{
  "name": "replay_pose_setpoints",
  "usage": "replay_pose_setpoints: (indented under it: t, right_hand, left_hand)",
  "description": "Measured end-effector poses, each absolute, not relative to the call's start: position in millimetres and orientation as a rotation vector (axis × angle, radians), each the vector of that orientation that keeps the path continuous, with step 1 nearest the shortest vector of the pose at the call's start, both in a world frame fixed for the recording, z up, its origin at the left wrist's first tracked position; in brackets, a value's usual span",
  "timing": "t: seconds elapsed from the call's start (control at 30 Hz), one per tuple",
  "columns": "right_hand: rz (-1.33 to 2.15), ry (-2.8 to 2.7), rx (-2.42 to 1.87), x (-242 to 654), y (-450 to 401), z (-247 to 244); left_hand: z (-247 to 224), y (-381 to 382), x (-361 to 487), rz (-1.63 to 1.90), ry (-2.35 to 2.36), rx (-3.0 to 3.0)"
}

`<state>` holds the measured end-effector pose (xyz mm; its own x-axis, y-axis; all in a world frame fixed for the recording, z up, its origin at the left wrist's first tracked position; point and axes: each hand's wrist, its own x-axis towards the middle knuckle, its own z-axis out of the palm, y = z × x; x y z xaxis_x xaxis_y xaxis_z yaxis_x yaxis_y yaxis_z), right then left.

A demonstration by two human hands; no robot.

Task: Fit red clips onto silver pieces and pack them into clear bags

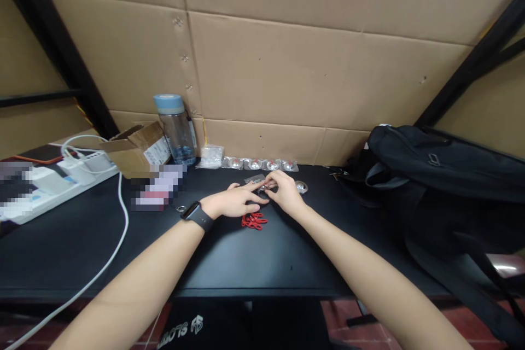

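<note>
My left hand (235,200), with a black watch on the wrist, rests on the black table with its fingers spread. Right beside its fingertips, my right hand (284,191) is closed in a pinch on something small that I cannot make out. Red cords (254,221) lie just in front of my left hand. A round silvery item (301,187) sits to the right of my right hand. Behind the hands, several clear packets (273,164) with round silvery items and red bits stand in a row, beside a stack of clear bags (212,156).
At the left are a power strip (49,188) with a white cable, an open cardboard box (137,147) and a blue-lidded bottle (174,128). A black bag (443,175) covers the right side. Cardboard panels (287,65) stand behind the black table (266,262).
</note>
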<state>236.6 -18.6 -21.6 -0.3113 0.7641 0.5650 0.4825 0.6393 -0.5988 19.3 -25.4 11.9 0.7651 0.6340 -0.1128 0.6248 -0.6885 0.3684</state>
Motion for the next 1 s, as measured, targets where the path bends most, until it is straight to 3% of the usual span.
replay_pose_setpoints:
  t: [0.17, 0.37, 0.7, 0.83, 1.0]
  right_hand:
    - [0.444, -1.966, -1.041, 239, -19, -19]
    - [0.045, -1.992, -1.275, 242, -18, -19]
    - [-0.159, -1.996, -1.453, 239, -9, -19]
    - [-0.069, -2.013, -1.396, 245, -1, -18]
    - [0.262, -2.158, -1.074, 260, -1, -9]
  left_hand:
    - [9, -24, 19, 0.078, 0.935, 2.585]
    - [6, -23, 19, 0.067, 0.919, 2.587]
    - [11, -28, 26, 0.036, 0.974, 2.564]
    - [12, -26, 24, 0.144, 0.938, 2.631]
    - [16, -15, 10, 0.597, 0.828, 2.611]
